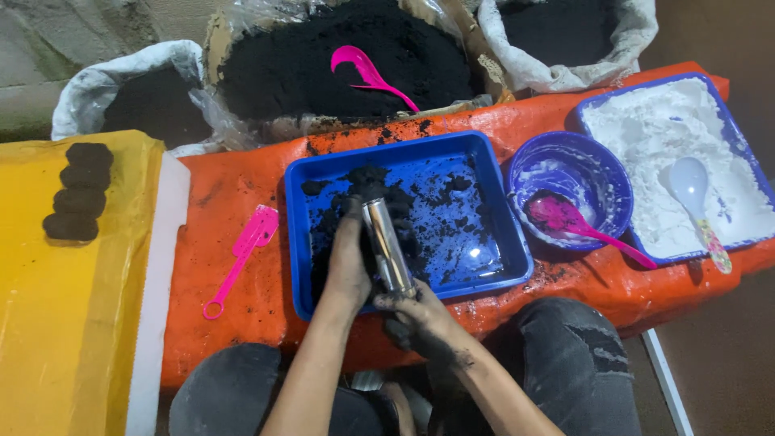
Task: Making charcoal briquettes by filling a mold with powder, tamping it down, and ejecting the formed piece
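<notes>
black powder coats both hands. nearest to me the person sits with dark-trousered knees against the orange-covered surface [234, 202]. the right hand [416, 319] grips the lower end of a shiny metal tube [386, 246], its fingers curled tight round it; the left hand [349, 262] wraps the tube's side higher up, fingers closed on it. the tube lies tilted in the blue tray [500, 234], its far end pushed into a clump of the black powder [367, 182], with only scattered crumbs across the rest of the tray floor.

as for how far along things are, i'd judge it early: four dark round cakes [78, 190] sit in a column on the yellow sheet [48, 323] at the left, with much bare sheet below them.

a pink spatula [242, 254] lies left of the tray. to the right, a blue bowl [601, 161] holds a pink spoon [577, 222], and beyond it a tray of white powder [646, 129] carries a white spoon [694, 190]. furthest back stand sacks of black powder [323, 69], a pink scoop [367, 73] lying on the middle heap. the room beyond is dim, bare floor.
</notes>
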